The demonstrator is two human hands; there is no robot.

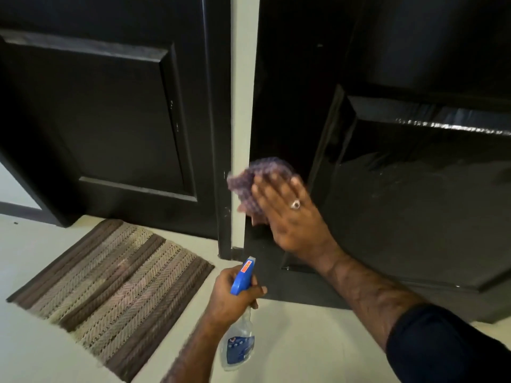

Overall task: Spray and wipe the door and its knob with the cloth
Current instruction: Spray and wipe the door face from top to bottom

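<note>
- Left hand (231, 294) curled round neck of spray bottle (238, 341), nozzle aimed toward door, low over floor (304, 349).
- Right hand (290, 217), fingers straight and together, pressed purple cloth (255, 181) flat on dark door (401, 203) near its left edge.
- Striped mat (110, 286) lay left, before second dark door (105, 120).
- Knob not seen.

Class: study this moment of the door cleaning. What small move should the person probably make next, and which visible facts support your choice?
Probably sweep the crumpled purple cloth rightward over the glossy black door. The right hand presses it flat near the door's left edge, while the left hand holds the clear blue-topped spray bottle aside.
</note>
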